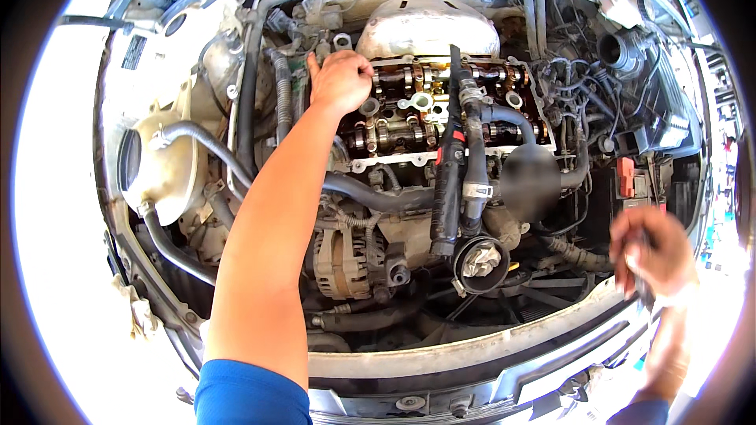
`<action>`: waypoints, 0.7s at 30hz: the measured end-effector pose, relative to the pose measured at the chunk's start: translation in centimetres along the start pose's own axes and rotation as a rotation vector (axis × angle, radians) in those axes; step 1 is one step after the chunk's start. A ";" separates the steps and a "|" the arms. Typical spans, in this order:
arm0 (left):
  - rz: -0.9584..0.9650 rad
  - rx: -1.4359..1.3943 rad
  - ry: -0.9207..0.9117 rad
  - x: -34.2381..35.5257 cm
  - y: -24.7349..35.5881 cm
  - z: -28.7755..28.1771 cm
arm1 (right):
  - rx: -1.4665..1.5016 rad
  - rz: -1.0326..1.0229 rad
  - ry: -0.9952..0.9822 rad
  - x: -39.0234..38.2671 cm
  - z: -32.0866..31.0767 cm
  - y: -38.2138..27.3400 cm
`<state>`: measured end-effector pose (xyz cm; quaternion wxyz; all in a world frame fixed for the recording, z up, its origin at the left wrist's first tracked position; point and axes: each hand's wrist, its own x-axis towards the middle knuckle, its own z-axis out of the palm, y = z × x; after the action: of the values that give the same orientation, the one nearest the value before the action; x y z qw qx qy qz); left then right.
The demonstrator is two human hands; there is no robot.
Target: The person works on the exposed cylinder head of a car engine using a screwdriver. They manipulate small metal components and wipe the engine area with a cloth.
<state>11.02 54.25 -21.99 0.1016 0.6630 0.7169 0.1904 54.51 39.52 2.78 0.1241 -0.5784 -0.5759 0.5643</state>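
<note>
My left hand is at the far left corner of the uncovered cylinder head, fingers curled down with the tips hidden. Whatever they hold or touch there does not show. Camshafts lie exposed inside the head, just right of that hand. Off to the right, over the front edge of the engine bay, my right hand is closed and smeared by motion. Something dark and slim sticks out below its fingers; its kind is unclear.
A long black bar with a red band lies across the head beside a thick hose. Crumpled material plugs a round opening. An alternator, a coolant tank, a battery's red terminal cover and a heat shield surround it.
</note>
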 end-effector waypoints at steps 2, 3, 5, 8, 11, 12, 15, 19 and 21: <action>0.024 -0.034 -0.036 0.1 0.9 0.5 | 0.176 -0.047 0.060 -4.9 0.7 2.0; 0.024 0.001 -0.065 -0.1 1.2 -0.1 | 0.220 -0.104 0.085 -6.7 0.7 3.5; 0.032 0.053 -0.125 -0.3 2.2 -0.7 | 0.302 -0.187 0.220 -10.3 1.0 5.2; 0.036 0.136 -0.212 -0.7 3.0 -1.3 | 0.367 -0.234 0.361 -13.7 0.4 7.2; 0.032 0.243 -0.263 -1.1 3.0 -2.2 | 0.155 -0.142 0.421 -15.2 -0.6 8.6; 0.041 0.274 -0.266 -1.1 3.1 -2.2 | 0.019 -0.106 0.455 -15.8 -1.3 9.6; 0.043 0.367 -0.278 -1.0 3.5 -1.9 | -0.531 -0.136 0.523 -15.6 -3.5 11.7; 0.029 0.410 -0.321 -0.8 4.1 -1.6 | -0.859 -0.201 0.609 -13.2 -4.4 12.7; 0.031 0.418 -0.320 -0.5 4.5 -1.5 | -0.913 -0.284 0.659 -10.4 -4.0 12.3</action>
<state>14.57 53.72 -18.88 0.0716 0.7021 0.7052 -0.0679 67.33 29.44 -0.39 0.1093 -0.6356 -0.7638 0.0269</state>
